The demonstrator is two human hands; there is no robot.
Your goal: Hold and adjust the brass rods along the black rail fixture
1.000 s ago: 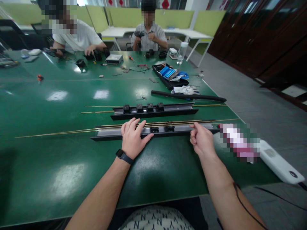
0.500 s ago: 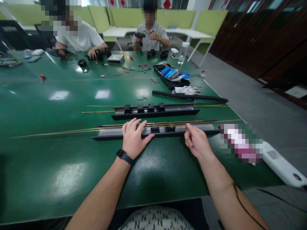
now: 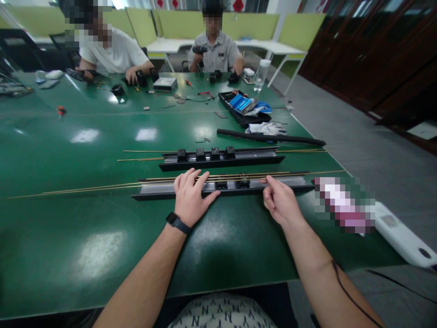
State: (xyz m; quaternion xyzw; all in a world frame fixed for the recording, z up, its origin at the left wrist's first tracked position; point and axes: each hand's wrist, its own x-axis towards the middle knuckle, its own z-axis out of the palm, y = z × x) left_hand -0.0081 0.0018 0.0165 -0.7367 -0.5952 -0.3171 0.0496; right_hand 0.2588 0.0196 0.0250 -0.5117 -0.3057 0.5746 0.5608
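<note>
Left hand [image 3: 191,193] spread over near channel [image 3: 160,196] and brass rods [image 3: 228,176]; right hand [image 3: 280,200] curled at the rods, can't tell if pinching one. Rods run lengthwise along channel, on green desk [image 3: 112,223]; second channel [image 3: 221,163] just behind.

Table [image 3: 51,150]: green, glossy.
Tray [image 3: 232,114]: black, blue packet [image 3: 241,104] inside.
Gloves [image 3: 266,129]: white, between tray and black tube [image 3: 297,139].
Bottle [image 3: 262,75]: clear, upright, near the far edge.
Co-workers: I count two, in white shirt [image 3: 119,54] and striped shirt [image 3: 220,54]; the latter holds a drill-like tool [image 3: 200,50] (blurred on my feed).
Partitions [image 3: 218,25]: yellow-green, behind both.
Cabinet [image 3: 368,54]: dark, to my right.
</note>
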